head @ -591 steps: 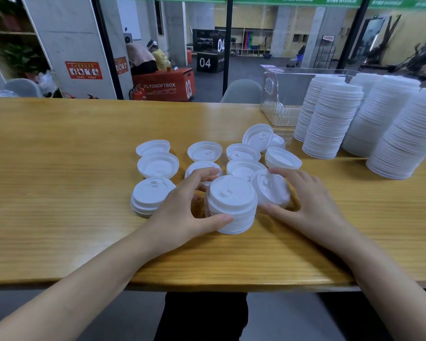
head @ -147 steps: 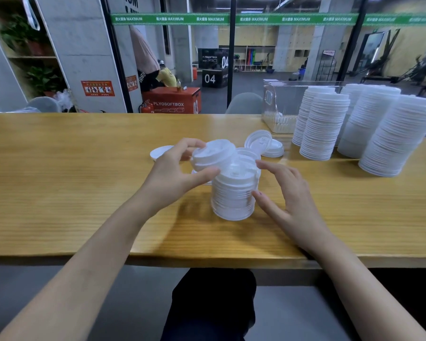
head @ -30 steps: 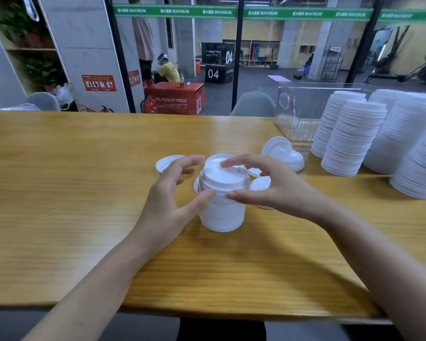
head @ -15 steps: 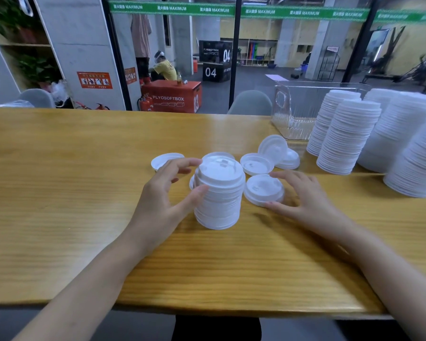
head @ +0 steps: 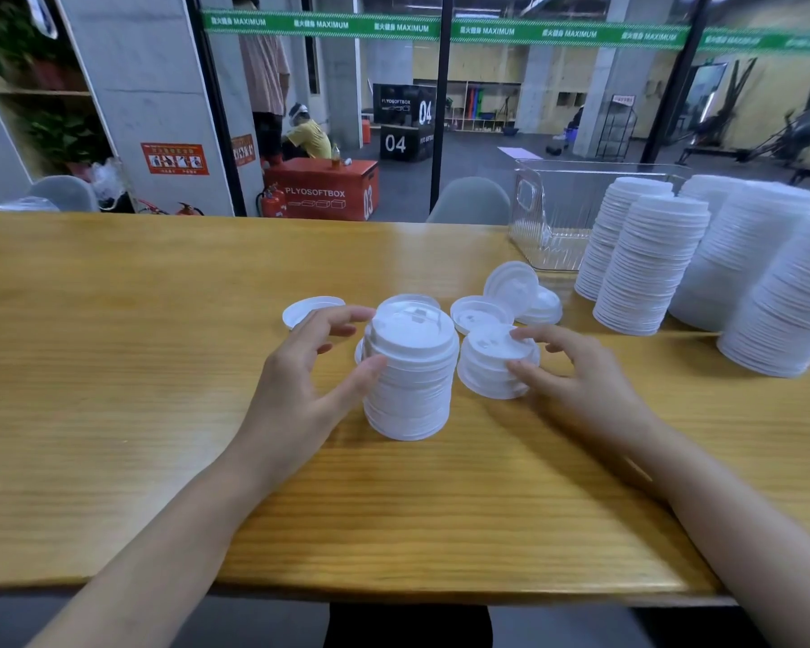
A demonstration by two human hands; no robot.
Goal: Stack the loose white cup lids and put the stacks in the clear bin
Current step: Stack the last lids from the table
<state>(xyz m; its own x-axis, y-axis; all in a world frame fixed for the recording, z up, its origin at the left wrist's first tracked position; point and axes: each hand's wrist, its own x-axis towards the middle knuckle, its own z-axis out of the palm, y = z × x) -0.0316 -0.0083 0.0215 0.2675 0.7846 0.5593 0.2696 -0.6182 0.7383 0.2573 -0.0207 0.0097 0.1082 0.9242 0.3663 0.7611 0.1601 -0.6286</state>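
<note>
Gripping a column of nested white lids, the left hand is noted with its thumb pressed to the near side and its fingers curled round the far rim; the column stands upright on the table, a glossy yellow wood with a fine straight grain. Just beside it, a lower stack of thin moulded plastic lids is pinched by the right hand, fingertips on the domed top, thumb at the ribbed edge. 1 flat lid is seen behind the left hand. 1 upturned lid lies beyond the lower stack, and a tilted lid is propped against another. Several tall columns are ranged at the right, in front of the clear bin, which is ribbed-walled with a handle slot.
</note>
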